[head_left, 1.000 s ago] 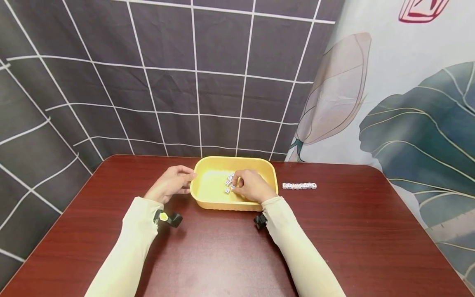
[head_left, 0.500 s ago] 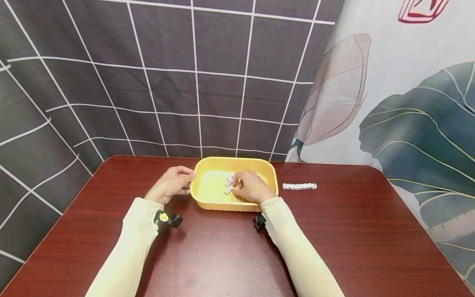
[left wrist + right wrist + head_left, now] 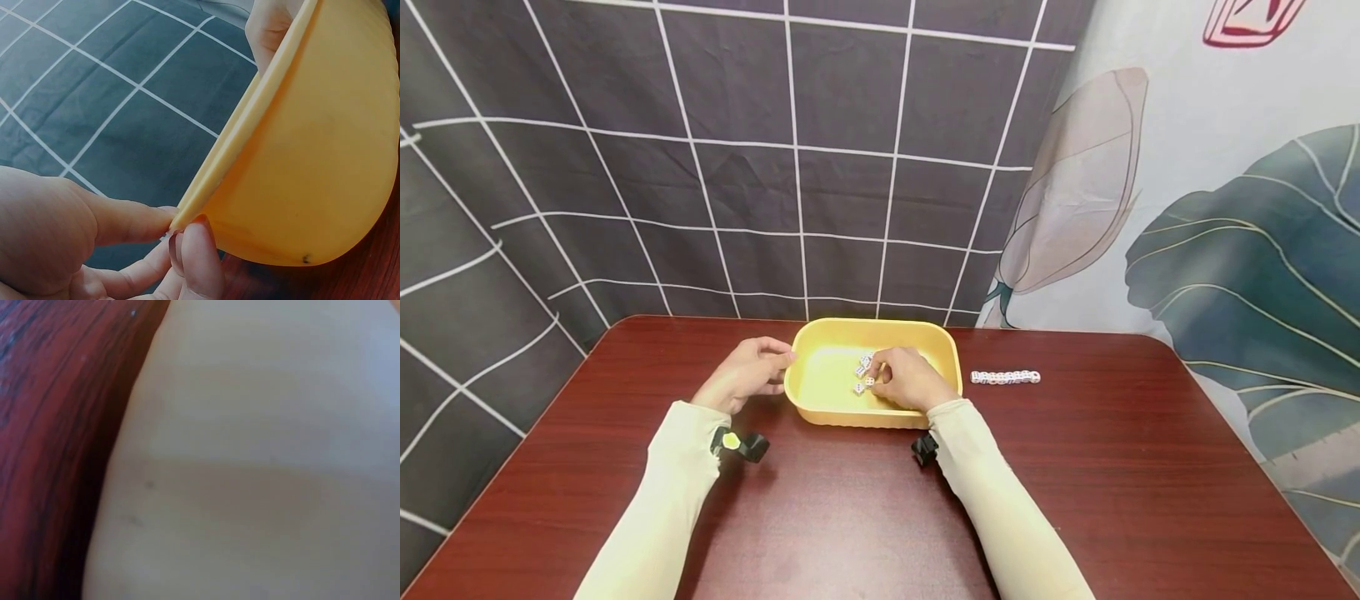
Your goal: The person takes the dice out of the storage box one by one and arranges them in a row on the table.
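Note:
A yellow plastic basin stands on the table. My left hand is at its left end; in the left wrist view, thumb and fingers pinch the rim. My right hand reaches inside, fingers bent, with thumb and index fingertip around a white die low in the basin. Just left of it lies another die. Several more dice cluster behind, partly covered by the fingers. A blurred pale surface fills most of the right wrist view, where the hand does not show.
A straight row of several white dice lies on the table right of the basin. The dark red wooden table meets a dark grid-patterned cloth at the back and a leaf-print cloth at the right.
The die at my right fingertips shifts left against its neighbour, then back right, and shows a different face now. My left hand and the basin stay in place.

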The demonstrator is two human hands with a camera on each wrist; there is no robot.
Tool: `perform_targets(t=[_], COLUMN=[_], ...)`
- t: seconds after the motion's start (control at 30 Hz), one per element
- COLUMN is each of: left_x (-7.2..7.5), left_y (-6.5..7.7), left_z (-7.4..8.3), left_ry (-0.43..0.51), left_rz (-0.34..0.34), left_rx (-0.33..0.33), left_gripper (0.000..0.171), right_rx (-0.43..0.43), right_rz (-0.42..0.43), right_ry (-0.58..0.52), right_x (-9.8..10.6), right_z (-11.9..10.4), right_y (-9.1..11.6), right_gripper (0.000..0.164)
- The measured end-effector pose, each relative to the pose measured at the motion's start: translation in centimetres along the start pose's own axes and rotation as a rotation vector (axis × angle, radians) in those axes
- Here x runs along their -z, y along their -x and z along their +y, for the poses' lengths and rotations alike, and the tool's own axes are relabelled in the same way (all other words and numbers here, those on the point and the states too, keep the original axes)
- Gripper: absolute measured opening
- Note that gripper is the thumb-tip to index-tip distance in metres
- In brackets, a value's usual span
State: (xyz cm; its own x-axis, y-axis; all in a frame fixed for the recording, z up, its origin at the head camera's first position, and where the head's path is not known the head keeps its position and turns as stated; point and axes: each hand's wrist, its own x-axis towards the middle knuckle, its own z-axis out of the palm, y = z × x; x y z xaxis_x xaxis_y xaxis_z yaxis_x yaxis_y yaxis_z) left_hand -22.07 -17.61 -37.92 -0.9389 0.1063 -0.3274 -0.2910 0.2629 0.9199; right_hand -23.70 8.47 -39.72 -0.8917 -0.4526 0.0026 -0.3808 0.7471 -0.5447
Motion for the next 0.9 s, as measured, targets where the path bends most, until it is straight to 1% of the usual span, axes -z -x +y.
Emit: perform_targets(t=[0.2, 0.33, 0.5, 0.6, 0.83, 0.9], left_x=[0.2, 0.2, 0.1, 0.1, 0.1, 0.1], left_y=[-0.1, -0.1, -0.1, -0.1, 0.0, 0.0], left_z=[-0.2, -0.1, -0.1, -0.1, -0.1, -0.2], left_ry=[-0.006, 0.002, 0.006, 0.009, 0.004, 0.0], left_rz=[0.002, 0.005, -0.002, 0.001, 0.004, 0.005], left_rx=[-0.005, -0.003, -0.007, -0.004, 0.005, 0.0], left_gripper=[0.036, 0.036, 0.037, 0.037, 0.036, 0.036], right_rx=[-0.023, -0.027, -0.01, 0.005, 0.094, 0.107], right_rz=[0.019, 0.004, -0.015, -0.018, 0.013, 0.013], right_ry=[-0.003, -0.021, -0.041, -0.041, -0.009, -0.02], right_x=[0.5, 1.1, 1.8, 2.2, 3.4, 3.8], right_z=[0.2, 0.3, 0.5, 0.7, 1.1, 1.2], right_y=[0.2, 0.3, 0.3, 0.4, 1.0, 1.2], right_gripper=[0.009, 0.009, 0.01, 0.01, 0.011, 0.011])
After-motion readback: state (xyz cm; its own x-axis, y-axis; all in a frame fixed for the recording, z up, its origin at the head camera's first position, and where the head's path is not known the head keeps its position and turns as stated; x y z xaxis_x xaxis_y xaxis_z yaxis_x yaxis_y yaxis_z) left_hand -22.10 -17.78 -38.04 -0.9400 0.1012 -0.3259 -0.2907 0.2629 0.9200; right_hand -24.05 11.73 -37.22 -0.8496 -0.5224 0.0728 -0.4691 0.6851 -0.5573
